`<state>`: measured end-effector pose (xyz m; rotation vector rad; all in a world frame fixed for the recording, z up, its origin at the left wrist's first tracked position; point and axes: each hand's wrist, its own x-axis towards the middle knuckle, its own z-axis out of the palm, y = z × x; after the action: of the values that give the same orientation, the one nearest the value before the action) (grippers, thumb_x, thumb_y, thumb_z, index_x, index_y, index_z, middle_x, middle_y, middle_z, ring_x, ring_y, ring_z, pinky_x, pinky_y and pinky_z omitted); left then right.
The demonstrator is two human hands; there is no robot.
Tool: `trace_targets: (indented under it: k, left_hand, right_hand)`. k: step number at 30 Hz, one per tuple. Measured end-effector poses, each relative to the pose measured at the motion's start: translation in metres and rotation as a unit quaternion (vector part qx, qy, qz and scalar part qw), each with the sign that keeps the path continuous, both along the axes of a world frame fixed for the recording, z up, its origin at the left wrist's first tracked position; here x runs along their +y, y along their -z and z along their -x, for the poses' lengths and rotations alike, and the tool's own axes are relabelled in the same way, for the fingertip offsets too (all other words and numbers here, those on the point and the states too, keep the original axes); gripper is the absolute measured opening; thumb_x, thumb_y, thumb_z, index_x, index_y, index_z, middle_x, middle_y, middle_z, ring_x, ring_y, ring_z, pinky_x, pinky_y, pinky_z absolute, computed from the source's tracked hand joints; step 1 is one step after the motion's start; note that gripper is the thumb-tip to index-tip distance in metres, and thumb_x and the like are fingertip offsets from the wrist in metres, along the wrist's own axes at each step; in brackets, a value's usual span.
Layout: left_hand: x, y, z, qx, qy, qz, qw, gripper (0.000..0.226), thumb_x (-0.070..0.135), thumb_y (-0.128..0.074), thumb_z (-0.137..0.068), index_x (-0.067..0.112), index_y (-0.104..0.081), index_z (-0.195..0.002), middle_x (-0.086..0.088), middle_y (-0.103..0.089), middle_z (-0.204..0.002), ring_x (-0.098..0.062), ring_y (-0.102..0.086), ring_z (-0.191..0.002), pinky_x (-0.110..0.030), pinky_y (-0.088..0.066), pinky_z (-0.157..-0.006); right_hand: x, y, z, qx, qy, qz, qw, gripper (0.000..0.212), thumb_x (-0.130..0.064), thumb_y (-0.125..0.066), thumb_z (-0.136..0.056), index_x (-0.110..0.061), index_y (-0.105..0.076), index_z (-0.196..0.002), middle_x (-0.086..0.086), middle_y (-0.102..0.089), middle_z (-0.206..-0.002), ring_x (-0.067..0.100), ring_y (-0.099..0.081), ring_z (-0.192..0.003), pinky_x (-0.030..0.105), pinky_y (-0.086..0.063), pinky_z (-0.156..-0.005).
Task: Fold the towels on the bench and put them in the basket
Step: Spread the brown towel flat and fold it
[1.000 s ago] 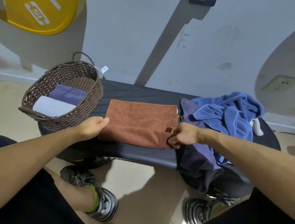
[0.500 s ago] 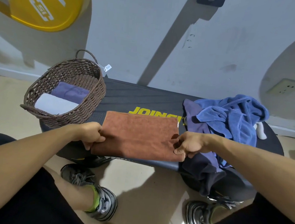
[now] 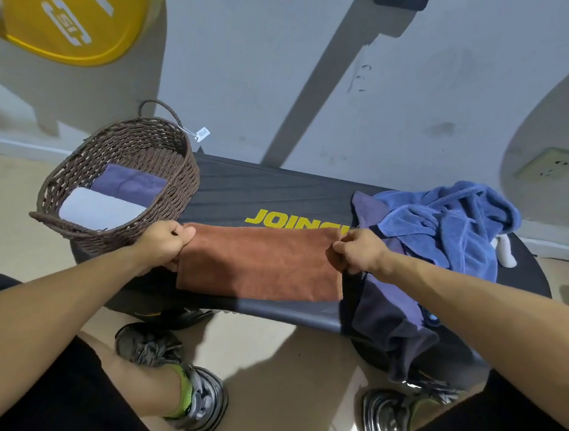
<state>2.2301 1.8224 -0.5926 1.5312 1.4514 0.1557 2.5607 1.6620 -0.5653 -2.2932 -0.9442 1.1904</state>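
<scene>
Yellow plate (image 3: 64, 7) on the wall, top left, white lettering partly cut off.

Basket (image 3: 176, 178) sits on the left end of the surface (image 3: 261, 192), brown wicker, loop handle at the back with a small tag (image 3: 202, 134) hanging off it. Inside: grey towel (image 3: 98, 207) nearer the front, purple towel (image 3: 129, 184) behind it, both folded flat, touching.

Left hand (image 3: 163, 247) just beside the basket's front wall, fingers curled, thumb on top, gripping the left edge of the brown towel (image 3: 261, 265).

Brown towel lies folded into a wide strip at the front of the surface, between the basket and the pile, near edge close to the surface's front edge. Its far edge covers the bottom of the yellow "JOIN..." lettering (image 3: 296, 221) printed on the surface.

Right hand (image 3: 359, 252) pinches the towel's upper right corner, fingers curled round the cloth, corner slightly lifted and bunched.

Right end of the surface: loose pile, unfolded. Blue towel (image 3: 454, 226) crumpled on top, dark purple towel (image 3: 388, 307) under it and hanging over the front edge towards the floor. Small white thing (image 3: 505, 251) just right of the blue towel, cannot tell what it is.

Wall socket (image 3: 552, 166) on the wall, upper right.

Below: person's knees in black, two grey shoes (image 3: 202, 397) on the floor under the surface.
</scene>
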Motion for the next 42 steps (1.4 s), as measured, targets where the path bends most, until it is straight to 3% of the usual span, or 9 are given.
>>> trace_targets:
  k: [2,8,14,20,25,30,35,39,42]
  left_hand:
    - [-0.005,0.002,-0.001,-0.039,-0.019,0.069,0.997,0.025,0.03,-0.059,-0.098,0.009,-0.056,-0.085,-0.019,-0.062,-0.085,-0.032,-0.064,-0.079,-0.045,-0.058,-0.072]
    - [-0.006,0.009,-0.002,0.01,-0.023,-0.01,1.0,0.015,0.021,-0.056,-0.097,0.011,-0.053,-0.086,-0.017,-0.061,-0.085,-0.031,-0.062,-0.079,-0.052,-0.06,-0.068]
    - [-0.008,0.017,-0.004,0.071,0.016,-0.063,0.995,0.02,0.023,-0.051,-0.099,0.014,-0.047,-0.082,-0.01,-0.056,-0.082,-0.029,-0.057,-0.079,-0.048,-0.054,-0.072]
    - [-0.007,0.021,-0.006,0.14,0.058,-0.086,0.985,0.02,0.021,-0.052,-0.095,0.016,-0.043,-0.078,-0.01,-0.06,-0.087,-0.03,-0.057,-0.087,-0.034,-0.04,-0.073]
    - [-0.005,0.017,-0.006,0.144,0.069,-0.127,0.979,0.026,0.035,-0.059,-0.093,0.02,-0.045,-0.078,-0.005,-0.061,-0.081,-0.03,-0.062,-0.078,-0.038,-0.05,-0.072]
    - [-0.005,0.015,-0.009,0.144,0.093,-0.205,0.964,0.022,0.027,-0.059,-0.093,0.022,-0.043,-0.079,-0.007,-0.061,-0.078,-0.033,-0.058,-0.082,-0.044,-0.05,-0.077]
    - [-0.004,0.013,-0.011,0.149,0.098,-0.213,0.961,0.02,0.028,-0.059,-0.094,0.021,-0.051,-0.078,-0.008,-0.064,-0.082,-0.034,-0.06,-0.087,-0.043,-0.05,-0.079]
    - [-0.008,0.01,-0.023,0.182,0.081,-0.219,0.955,0.017,0.028,-0.06,-0.094,0.015,-0.052,-0.101,-0.014,-0.06,-0.107,-0.038,-0.057,-0.102,-0.045,-0.047,-0.086]
    - [-0.022,0.004,-0.04,0.254,0.158,-0.322,0.898,0.04,0.029,-0.065,-0.087,0.012,-0.05,-0.12,-0.015,-0.05,-0.117,-0.035,-0.051,-0.108,-0.045,-0.044,-0.09]
  right_hand:
    - [-0.002,0.008,0.005,0.036,0.021,0.042,0.998,0.011,-0.017,-0.058,-0.096,-0.008,-0.062,-0.092,0.01,-0.066,-0.077,0.02,-0.064,-0.063,0.033,-0.058,-0.06]
    - [-0.001,0.016,0.01,0.037,0.043,0.09,0.994,0.018,-0.013,-0.059,-0.094,0.003,-0.064,-0.099,0.023,-0.071,-0.094,0.035,-0.073,-0.074,0.042,-0.062,-0.06]
    - [-0.002,0.011,0.014,0.017,0.061,0.131,0.989,0.025,-0.026,-0.064,-0.092,-0.001,-0.061,-0.087,0.016,-0.07,-0.084,0.029,-0.072,-0.066,0.035,-0.061,-0.051]
    - [-0.001,0.009,0.017,-0.016,0.037,0.178,0.983,0.025,-0.023,-0.064,-0.092,0.002,-0.063,-0.092,0.02,-0.073,-0.075,0.031,-0.073,-0.06,0.044,-0.062,-0.056]
    - [0.004,0.008,0.018,-0.055,0.005,0.146,0.988,0.035,-0.039,-0.066,-0.089,-0.004,-0.061,-0.088,0.016,-0.072,-0.076,0.027,-0.072,-0.056,0.038,-0.06,-0.05]
    - [0.004,0.006,0.02,-0.115,-0.041,0.134,0.983,0.031,-0.02,-0.044,-0.098,0.005,-0.062,-0.099,0.021,-0.071,-0.082,0.035,-0.072,-0.061,0.046,-0.062,-0.059]
    - [0.006,0.005,0.02,-0.127,-0.039,0.172,0.976,0.031,-0.018,-0.042,-0.1,0.007,-0.06,-0.098,0.022,-0.072,-0.074,0.034,-0.072,-0.059,0.044,-0.062,-0.059]
    - [-0.001,0.012,0.013,-0.188,-0.078,0.123,0.971,0.033,-0.033,-0.049,-0.102,-0.004,-0.055,-0.087,0.015,-0.069,-0.071,0.029,-0.071,-0.056,0.043,-0.062,-0.057]
    - [-0.005,0.017,0.009,-0.214,-0.109,0.099,0.966,0.039,-0.037,-0.05,-0.101,-0.003,-0.06,-0.085,0.017,-0.072,-0.081,0.033,-0.071,-0.07,0.043,-0.06,-0.07]
